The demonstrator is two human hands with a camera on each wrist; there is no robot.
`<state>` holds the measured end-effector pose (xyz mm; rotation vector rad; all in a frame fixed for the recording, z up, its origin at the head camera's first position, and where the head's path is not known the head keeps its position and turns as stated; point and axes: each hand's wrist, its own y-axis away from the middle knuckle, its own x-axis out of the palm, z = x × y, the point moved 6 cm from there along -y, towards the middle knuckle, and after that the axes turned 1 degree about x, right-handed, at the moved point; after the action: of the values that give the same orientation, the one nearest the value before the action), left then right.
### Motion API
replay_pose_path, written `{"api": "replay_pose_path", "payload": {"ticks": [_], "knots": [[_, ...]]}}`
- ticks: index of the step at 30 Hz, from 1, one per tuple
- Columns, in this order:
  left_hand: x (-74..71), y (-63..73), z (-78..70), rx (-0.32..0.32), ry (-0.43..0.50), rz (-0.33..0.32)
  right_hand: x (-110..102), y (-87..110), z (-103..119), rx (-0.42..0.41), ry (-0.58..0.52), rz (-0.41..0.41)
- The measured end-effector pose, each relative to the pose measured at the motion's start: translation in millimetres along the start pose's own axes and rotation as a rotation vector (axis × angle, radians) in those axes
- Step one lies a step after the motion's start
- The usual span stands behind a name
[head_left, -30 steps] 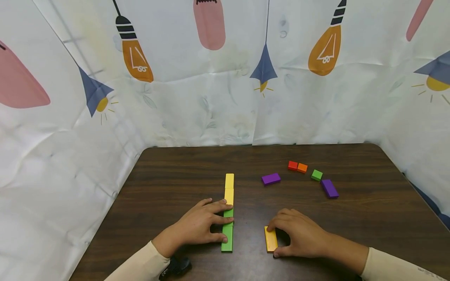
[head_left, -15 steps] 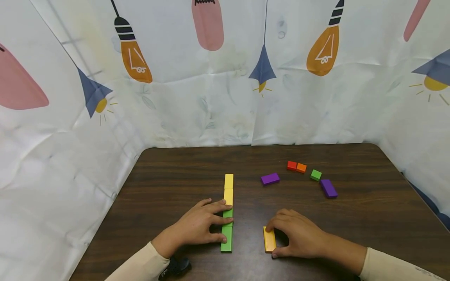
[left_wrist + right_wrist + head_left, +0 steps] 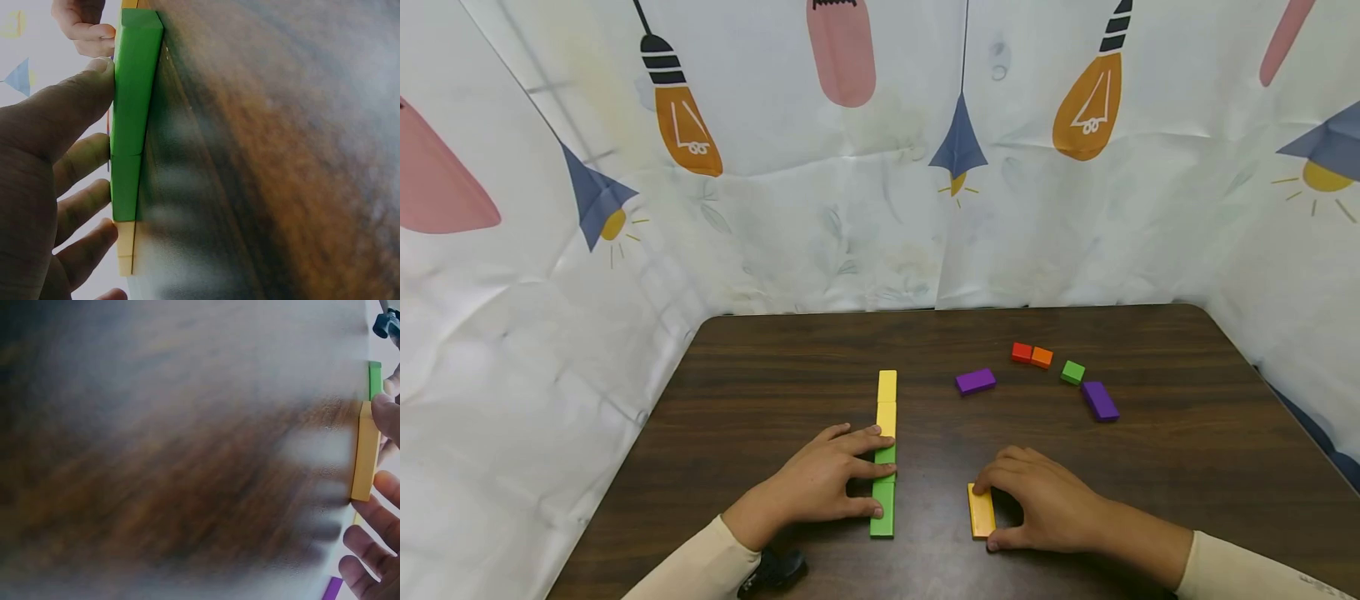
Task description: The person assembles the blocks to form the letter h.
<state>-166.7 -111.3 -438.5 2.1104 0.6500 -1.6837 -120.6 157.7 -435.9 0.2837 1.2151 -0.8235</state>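
My left hand (image 3: 820,482) lies with spread, nearly straight fingers on a straight row of rectangular blocks. The row runs away from me, with a green block (image 3: 882,522) nearest, another green one beyond it, and yellow blocks (image 3: 887,387) at the far end. In the left wrist view, the thumb (image 3: 94,81) touches the nearest green block's edge. My right hand (image 3: 1048,504) pinches an orange-yellow block (image 3: 982,515) lengthwise, thumb at its near end and fingers at its far end. This block lies flat, to the right of the row and roughly parallel to it.
Farther back on the dark wooden table (image 3: 775,350) are a purple block (image 3: 975,382), a red cube (image 3: 1021,352), an orange cube (image 3: 1042,357), a green cube (image 3: 1072,372) and another purple block (image 3: 1101,402). A black object (image 3: 784,571) sits beside my left sleeve.
The right hand and its orange-yellow block have shifted slightly right, a little farther from the row. The left hand stays on the row, and the other blocks keep their places.
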Motion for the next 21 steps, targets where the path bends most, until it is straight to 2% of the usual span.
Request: {"api": "replay_pose_path", "payload": {"ticks": [6, 10, 17, 21], "knots": [[-0.1, -0.2, 0.3, 0.008, 0.001, -0.009, -4.5, 0.8, -4.3, 0.013, -0.006, -0.010], [-0.3, -0.1, 0.4, -0.001, 0.003, 0.003, -15.4, 1.9, -16.3, 0.053, 0.005, -0.021], [-0.7, -0.3, -0.2, -0.007, 0.003, 0.015, -47.2, 9.7, -56.2, 0.139, 0.073, -0.089], [-0.7, -0.2, -0.1, -0.007, 0.000, 0.017, -65.4, 17.0, -81.0, 0.218, 0.065, -0.103]]}}
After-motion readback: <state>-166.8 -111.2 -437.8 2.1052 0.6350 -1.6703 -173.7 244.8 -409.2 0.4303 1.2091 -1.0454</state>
